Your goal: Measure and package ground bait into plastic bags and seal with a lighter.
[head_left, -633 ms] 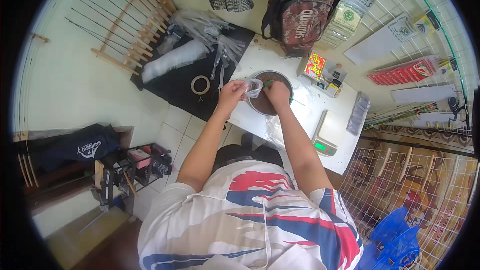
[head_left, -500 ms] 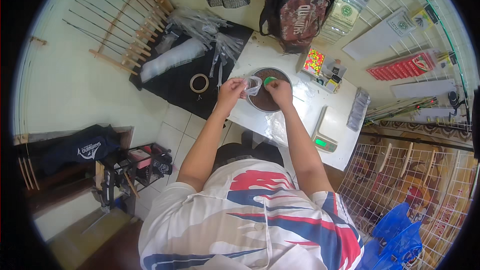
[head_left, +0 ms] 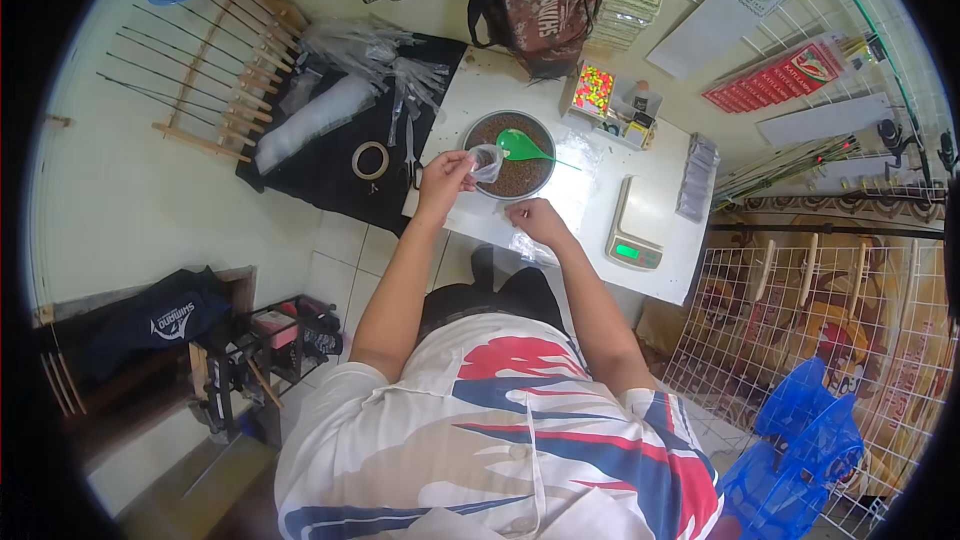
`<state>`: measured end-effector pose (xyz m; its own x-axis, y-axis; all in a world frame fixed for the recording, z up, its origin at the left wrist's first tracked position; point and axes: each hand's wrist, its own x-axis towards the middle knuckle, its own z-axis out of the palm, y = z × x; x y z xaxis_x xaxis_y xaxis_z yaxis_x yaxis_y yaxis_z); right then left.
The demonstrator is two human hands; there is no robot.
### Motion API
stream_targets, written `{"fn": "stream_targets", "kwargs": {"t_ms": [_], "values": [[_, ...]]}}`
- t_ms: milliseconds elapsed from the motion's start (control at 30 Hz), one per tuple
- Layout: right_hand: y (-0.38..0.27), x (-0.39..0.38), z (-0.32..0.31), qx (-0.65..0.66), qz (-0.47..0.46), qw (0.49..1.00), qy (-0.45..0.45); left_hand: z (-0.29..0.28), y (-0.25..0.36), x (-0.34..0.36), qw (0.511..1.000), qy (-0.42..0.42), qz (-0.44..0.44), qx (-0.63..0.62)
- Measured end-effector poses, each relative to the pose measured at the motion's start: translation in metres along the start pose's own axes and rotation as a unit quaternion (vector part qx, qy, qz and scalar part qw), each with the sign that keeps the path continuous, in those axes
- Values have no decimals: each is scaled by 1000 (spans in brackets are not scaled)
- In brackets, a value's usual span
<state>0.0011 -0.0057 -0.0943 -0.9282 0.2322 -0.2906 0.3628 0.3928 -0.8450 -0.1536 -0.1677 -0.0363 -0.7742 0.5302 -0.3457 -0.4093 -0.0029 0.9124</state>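
My left hand (head_left: 450, 177) is closed on a clear plastic bag (head_left: 485, 162), held open at the left side of a round metal bowl (head_left: 535, 120) filled with brown granules. A green scoop (head_left: 520, 145) lies in the bowl, its handle toward the right. Just below the bowl, my right hand (head_left: 530, 218) has its fingers curled; whether they hold anything is unclear. Loose clear plastic (head_left: 530, 248) lies near that hand on the white table (head_left: 470, 80).
A digital scale (head_left: 637, 223) and grey packets (head_left: 697, 177) are at the right. A box of colourful pellets (head_left: 595, 90) stands behind. At left, a black cloth (head_left: 310, 190) bears plastic bags, a tape roll (head_left: 370, 160) and scissors (head_left: 411, 155). A camouflage backpack (head_left: 540, 0) hangs at the back.
My right hand has left the green scoop in the bowl and moved down toward the table's front. The bag in my left hand stays at the bowl. The view has shifted slightly.
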Motion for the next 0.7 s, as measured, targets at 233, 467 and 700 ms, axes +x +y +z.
{"fn": "stream_targets", "kwargs": {"t_ms": [233, 467, 700], "values": [[-56, -4, -30, -57, -30, 996, 68, -5, -4, -7, 1000, 7, -6, -2], [-27, 28, -64, -395, -51, 851, 342, 1, 1, -4, 1000, -12, -3, 16], [-26, 40, -58, -331, 174, 907, 194, 0, 10, 4, 1000, -20, 1, 4]]}}
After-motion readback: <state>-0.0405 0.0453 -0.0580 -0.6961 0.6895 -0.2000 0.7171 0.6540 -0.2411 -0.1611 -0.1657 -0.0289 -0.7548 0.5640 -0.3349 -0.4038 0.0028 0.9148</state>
